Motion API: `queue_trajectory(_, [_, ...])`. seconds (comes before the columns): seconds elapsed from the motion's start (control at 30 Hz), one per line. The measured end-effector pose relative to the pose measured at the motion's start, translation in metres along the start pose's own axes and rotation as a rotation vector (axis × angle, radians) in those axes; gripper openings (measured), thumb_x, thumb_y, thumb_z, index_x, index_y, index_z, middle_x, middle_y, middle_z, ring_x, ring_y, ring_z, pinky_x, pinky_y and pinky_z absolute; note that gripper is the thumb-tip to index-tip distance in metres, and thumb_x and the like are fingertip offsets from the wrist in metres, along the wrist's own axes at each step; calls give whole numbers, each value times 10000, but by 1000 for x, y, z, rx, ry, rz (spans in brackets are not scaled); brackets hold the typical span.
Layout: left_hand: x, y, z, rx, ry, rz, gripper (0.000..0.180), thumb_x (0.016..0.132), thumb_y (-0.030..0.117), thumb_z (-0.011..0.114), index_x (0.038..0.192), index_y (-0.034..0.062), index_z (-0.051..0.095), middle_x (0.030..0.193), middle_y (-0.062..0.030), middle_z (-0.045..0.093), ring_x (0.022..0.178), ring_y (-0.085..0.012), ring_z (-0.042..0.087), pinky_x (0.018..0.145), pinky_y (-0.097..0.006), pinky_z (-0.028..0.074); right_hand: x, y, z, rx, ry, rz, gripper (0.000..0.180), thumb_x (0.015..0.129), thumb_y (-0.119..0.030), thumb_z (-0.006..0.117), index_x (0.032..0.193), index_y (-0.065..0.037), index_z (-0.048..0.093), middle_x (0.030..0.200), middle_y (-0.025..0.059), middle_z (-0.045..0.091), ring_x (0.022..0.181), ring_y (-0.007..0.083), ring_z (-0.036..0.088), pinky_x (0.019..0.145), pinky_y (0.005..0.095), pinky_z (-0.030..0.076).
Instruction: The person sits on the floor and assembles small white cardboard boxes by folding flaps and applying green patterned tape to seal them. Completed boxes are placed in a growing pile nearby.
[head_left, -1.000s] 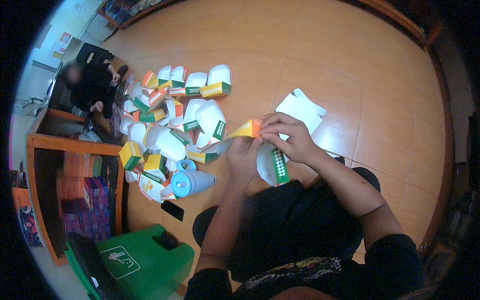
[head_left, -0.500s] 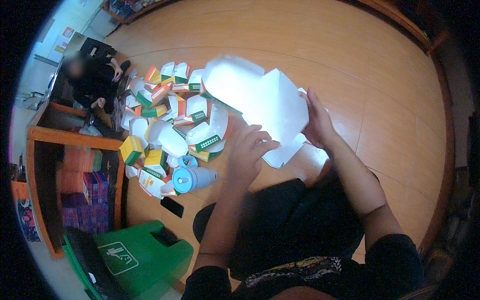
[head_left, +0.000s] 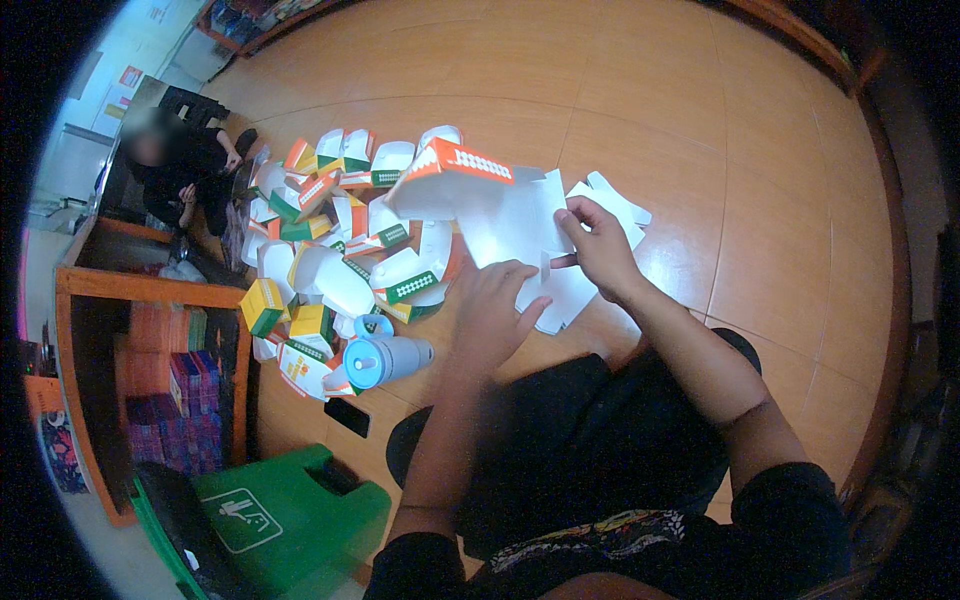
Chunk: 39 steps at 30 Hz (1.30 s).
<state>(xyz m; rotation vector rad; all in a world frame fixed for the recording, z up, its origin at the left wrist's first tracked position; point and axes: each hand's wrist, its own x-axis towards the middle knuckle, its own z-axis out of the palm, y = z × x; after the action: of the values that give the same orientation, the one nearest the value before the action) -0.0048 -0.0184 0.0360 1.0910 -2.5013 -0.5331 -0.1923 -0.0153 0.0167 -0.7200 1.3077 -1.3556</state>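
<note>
Well, boxes (head_left: pixel 330 275): heaped toward the floor's (head_left: pixel 480 90) left, presumably for working room.
Left hand (head_left: pixel 495 310): fingers spread near the carton (head_left: pixel 500 220); contact, I can't tell.
Carton: aloft above the floor.
Right hand (head_left: pixel 605 255): pinching its flap (head_left: pixel 553 195), probably for control.

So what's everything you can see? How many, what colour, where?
Held carton: 1, white and orange, centre
Flat card: at least 1, white, floor right of centre
Folded cartons: many, white, yellow, green, orange, left of centre
Tumbler: 1, pale with light blue lid, beside the folded cartons
Phone-like slab: 1, black, floor below the tumbler
Bin: 1, green, lower left
Shelf: 1, orange-brown, left
Stacked packs: many, purple and orange, in the shelf
Another person: 1, black clothes, upper left
Tiled floor: 1, orange-tan, throughout
Left hand: 1, bare, by the held carton's near edge
Right hand: 1, bare, pinching its right edge
</note>
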Motion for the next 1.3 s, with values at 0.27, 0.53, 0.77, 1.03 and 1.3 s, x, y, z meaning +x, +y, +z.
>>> queue_trajectory(0.27, [5, 6, 11, -326, 65, -176, 174, 804, 102, 714, 938, 29, 632, 858, -100, 642, 784, -180, 633, 690, -305, 510, -4, 4, 10, 136, -47, -12, 183, 969, -124, 527, 1077, 11, 589, 959, 48, 527, 865, 142, 592, 750, 295, 617])
queue_trajectory(0.53, [7, -21, 32, -610, 251, -281, 162, 862, 89, 672, 974, -2, 600, 835, -78, 639, 685, -151, 615, 646, -274, 509, 0, 16, 9, 166, -84, -72, 176, 922, -63, 577, 1067, 32, 606, 992, 84, 604, 897, 161, 629, 833, 299, 577])
queue_trajectory(0.77, [7, -10, 29, -1136, 356, -379, 103, 919, 60, 599, 985, -16, 582, 833, -64, 634, 688, -121, 609, 640, -249, 514, -21, 9, 18, -380, -85, -592, 186, 875, -78, 646, 1043, 1, 648, 933, 149, 673, 885, 208, 682, 779, 316, 561])
queue_trajectory(1.03, [7, -6, 31, -1287, 366, -421, 140, 926, 116, 617, 1000, 2, 583, 834, -57, 647, 706, -129, 625, 647, -248, 513, -24, 18, 25, -90, -59, -400, 166, 875, -75, 646, 1006, 28, 648, 934, 127, 681, 868, 162, 663, 775, 329, 565])
queue_trajectory(1.3, [8, 5, 22, -1303, 330, -396, 272, 911, 53, 619, 1109, -48, 463, 1023, -133, 581, 799, -169, 621, 706, -280, 542, -27, 20, 24, -76, -91, -413, 122, 857, -34, 668, 945, 25, 609, 864, 80, 664, 815, 138, 646, 771, 298, 543])
